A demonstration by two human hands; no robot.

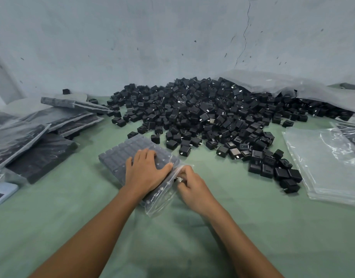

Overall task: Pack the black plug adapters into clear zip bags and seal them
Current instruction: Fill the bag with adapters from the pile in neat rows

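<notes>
Both hands work at a filled zip bag on the green worktop.

The left hand lies flat on the bag, fingers straight and spread, hiding the rows of adapters beneath. The right hand pinches the bag's mouth with curled fingers; whether the zip is closed cannot be told. The pile of loose adapters runs under a plastic sheet behind. The filled bags on the left and the empty bags on the right are cut off by the frame.
</notes>
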